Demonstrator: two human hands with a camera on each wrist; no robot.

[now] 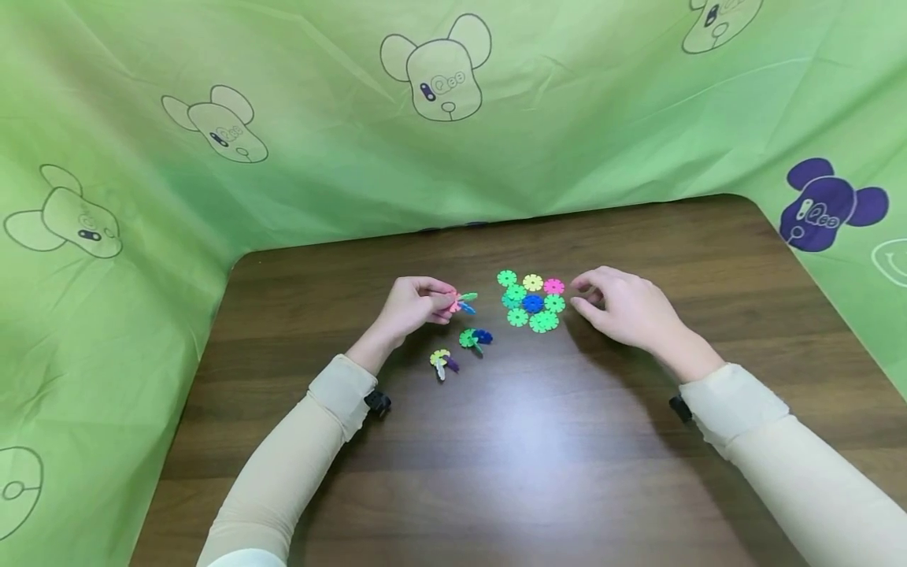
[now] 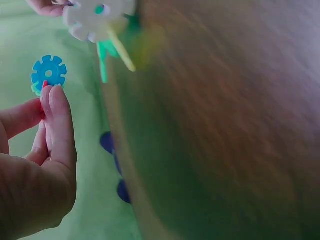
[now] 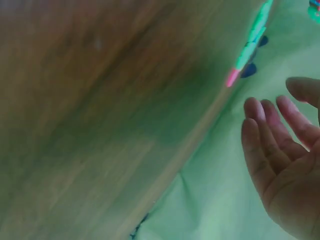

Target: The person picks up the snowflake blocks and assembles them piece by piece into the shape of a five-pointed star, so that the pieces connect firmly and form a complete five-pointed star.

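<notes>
My left hand (image 1: 413, 305) pinches a pinkish-red notched disc (image 1: 455, 302) between thumb and fingers. A blue disc (image 2: 48, 67) and a green disc (image 1: 468, 297) are joined to it. The right hand (image 1: 627, 309), its fingers loosely bent and apart, holds nothing beside a flat group of discs. Nearest to it is a pink disc (image 1: 554, 287); the group also has a blue disc (image 1: 533, 303), a yellow disc (image 1: 533, 282) and several green ones. In the right wrist view that palm (image 3: 295, 190) faces the camera with nothing in it.
Close to the left hand lie two joined disc pieces, a green and blue one (image 1: 468, 339) and a yellow, purple and white one (image 1: 441, 359). Everything lies on a brown wooden table (image 1: 567, 472). A green printed cloth (image 1: 340, 173) hangs behind and at both sides.
</notes>
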